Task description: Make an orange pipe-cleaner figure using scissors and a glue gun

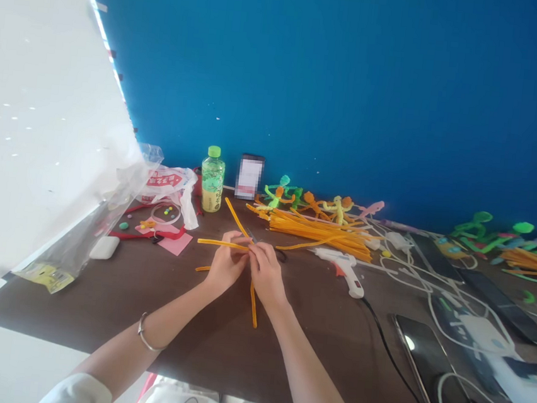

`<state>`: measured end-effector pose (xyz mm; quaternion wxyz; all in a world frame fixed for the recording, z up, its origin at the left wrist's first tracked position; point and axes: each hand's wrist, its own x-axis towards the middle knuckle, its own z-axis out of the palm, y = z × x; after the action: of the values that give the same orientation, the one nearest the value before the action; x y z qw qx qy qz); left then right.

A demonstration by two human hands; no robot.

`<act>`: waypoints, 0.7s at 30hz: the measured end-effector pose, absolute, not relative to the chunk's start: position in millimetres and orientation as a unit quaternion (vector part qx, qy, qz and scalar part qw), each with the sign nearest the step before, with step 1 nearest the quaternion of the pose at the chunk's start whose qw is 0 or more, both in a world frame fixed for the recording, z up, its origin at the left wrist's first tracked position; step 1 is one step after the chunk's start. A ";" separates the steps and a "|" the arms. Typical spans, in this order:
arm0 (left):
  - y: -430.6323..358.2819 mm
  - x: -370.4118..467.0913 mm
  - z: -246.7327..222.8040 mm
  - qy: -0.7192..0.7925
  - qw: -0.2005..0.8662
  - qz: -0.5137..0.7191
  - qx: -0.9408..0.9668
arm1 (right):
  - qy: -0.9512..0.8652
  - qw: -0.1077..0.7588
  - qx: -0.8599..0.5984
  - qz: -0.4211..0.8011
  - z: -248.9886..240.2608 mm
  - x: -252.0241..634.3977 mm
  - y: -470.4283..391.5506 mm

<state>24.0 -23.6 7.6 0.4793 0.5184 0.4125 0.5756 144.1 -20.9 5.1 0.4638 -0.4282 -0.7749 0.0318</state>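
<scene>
Over the middle of the dark table, my left hand point(228, 262) and my right hand point(266, 272) meet at the fingertips. Both pinch orange pipe cleaners point(221, 243) where these come together. One length points left, another slants up and back, and a third point(253, 304) hangs down toward the table's front edge beside my right hand. A short orange end point(202, 268) shows left of my left hand. The join between the pieces is hidden by my fingers. A dark thin object lies just behind the fingertips, too small to make out.
Behind my hands are a green-capped bottle point(212, 180), an upright phone point(250, 177) and a bundle of orange pipe cleaners point(317, 231). A white glue gun point(345, 269) with a black cord, a dark phone point(433, 369) and cables lie right. Plastic bags point(170, 186) are left.
</scene>
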 end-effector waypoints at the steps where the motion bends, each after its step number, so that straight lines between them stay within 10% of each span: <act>1: -24.4 24.4 7.8 0.416 0.471 0.577 0.522 | -0.781 0.455 -0.426 0.034 5.3 144.6 -20.7; 21: -12.5 18.9 1.7 0.439 0.499 0.516 0.540 | -0.819 0.393 -0.418 0.017 13.7 143.5 -29.1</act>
<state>18.9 -12.5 1.7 0.4989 0.5404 0.4392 0.5159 143.5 -29.1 13.7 0.3925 -0.4176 -0.8193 0.0169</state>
